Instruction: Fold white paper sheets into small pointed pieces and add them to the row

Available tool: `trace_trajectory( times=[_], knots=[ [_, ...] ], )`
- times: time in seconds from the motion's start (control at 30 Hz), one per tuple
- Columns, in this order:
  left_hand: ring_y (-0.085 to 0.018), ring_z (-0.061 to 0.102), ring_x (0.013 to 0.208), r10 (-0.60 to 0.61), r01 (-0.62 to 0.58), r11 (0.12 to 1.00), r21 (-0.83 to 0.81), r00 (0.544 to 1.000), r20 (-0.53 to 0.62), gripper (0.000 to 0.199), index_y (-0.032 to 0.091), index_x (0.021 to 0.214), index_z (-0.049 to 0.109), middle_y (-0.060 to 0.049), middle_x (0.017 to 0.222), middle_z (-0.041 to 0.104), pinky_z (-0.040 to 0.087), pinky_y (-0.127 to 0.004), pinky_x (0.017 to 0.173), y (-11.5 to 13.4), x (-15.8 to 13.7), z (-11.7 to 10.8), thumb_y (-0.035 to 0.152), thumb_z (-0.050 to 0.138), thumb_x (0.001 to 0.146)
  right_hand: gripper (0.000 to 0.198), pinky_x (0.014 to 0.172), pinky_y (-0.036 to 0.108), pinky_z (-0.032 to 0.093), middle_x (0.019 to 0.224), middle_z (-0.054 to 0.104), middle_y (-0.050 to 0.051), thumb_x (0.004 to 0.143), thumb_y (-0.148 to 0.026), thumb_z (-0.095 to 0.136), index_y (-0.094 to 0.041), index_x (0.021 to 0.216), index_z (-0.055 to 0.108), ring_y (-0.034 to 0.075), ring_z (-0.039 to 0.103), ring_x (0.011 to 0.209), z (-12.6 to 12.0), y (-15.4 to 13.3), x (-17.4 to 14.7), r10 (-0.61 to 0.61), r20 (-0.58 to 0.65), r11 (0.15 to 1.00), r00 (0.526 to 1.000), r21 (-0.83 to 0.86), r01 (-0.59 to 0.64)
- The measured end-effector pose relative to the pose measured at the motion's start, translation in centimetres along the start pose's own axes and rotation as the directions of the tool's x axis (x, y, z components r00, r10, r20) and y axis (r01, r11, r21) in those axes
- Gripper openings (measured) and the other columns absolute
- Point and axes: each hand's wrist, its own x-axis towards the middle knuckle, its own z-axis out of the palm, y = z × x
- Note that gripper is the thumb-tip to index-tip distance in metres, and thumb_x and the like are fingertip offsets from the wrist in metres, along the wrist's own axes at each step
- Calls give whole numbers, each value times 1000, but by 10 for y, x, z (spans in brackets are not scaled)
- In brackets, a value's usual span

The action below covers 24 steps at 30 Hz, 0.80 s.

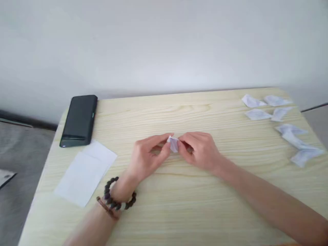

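One wood-grain surface [179, 212] is carrying the items. The left hand [151, 153] and right hand [200, 148] are facing each other near its middle, thumbs and fingertips drawn almost together. White paper [82, 176] is lying at left, just beside a dark phone-like device [80, 118]. Several folded papers [257, 114] are lying at right, some overlapping near the edge; a sweeping right forearm [256, 188] would be risking their fall. The smallest item, a folded piece [174, 145], is being pinched between both hands; uneven pulling would be risking tears or skewed creases.
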Motion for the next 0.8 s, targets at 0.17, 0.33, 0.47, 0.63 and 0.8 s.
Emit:
trace_trajectory(
  times=[0.17, 0.33, 0.47, 0.63, 0.8],
  knots=[
    [-11, 66, 74, 165, -156, 960, 232, 986, -19, 29, 16, 110, 65, -5, 97, 72, 52, -19, 64, -1, -3, 2, 12, 57, 83, 23, 54, 26, 32, 53, 58, -2, 86, -16, 48, -17, 65, 56, 12, 50, 49, 4, -1, 1, -38, 9, 997, 999, -61, 38],
    [-12, 62, 66, 75, -33, 894, 447, 994, -77, 21, 14, 99, 61, -6, 90, 69, 44, -21, 52, 3, 0, 5, 23, 59, 80, 27, 53, 25, 30, 52, 56, -2, 89, -18, 47, -18, 62, 53, 10, 47, 47, 4, 0, 1, -25, 30, 999, 999, -30, 26],
    [-10, 52, 51, 101, -79, 842, 534, 995, -13, 18, 17, 68, 53, 2, 58, 57, 34, -22, 48, 1, 1, 7, 24, 54, 84, 28, 53, 24, 30, 52, 56, -2, 89, -20, 46, -18, 63, 53, 9, 47, 47, 3, 0, 1, -25, 67, 1000, 997, -9, 25],
    [-9, 41, 44, 155, -140, 818, 557, 988, 22, 32, 18, 56, 44, 4, 48, 45, 29, -25, 47, -6, 0, 6, 19, 48, 87, 29, 49, 24, 27, 46, 53, -3, 87, -21, 46, -18, 59, 52, 9, 44, 41, 3, -1, 0, 77, 29, 996, 997, -57, -75],
    [-8, 40, 42, 234, -157, 768, 621, 971, -44, 31, 18, 51, 42, 4, 44, 43, 27, -24, 45, -6, 2, 5, 15, 51, 81, 28, 48, 24, 26, 45, 54, -3, 85, -21, 49, -18, 57, 52, 9, 45, 40, 5, -1, 0, 99, -35, 989, 995, -111, -102]
  ],
)
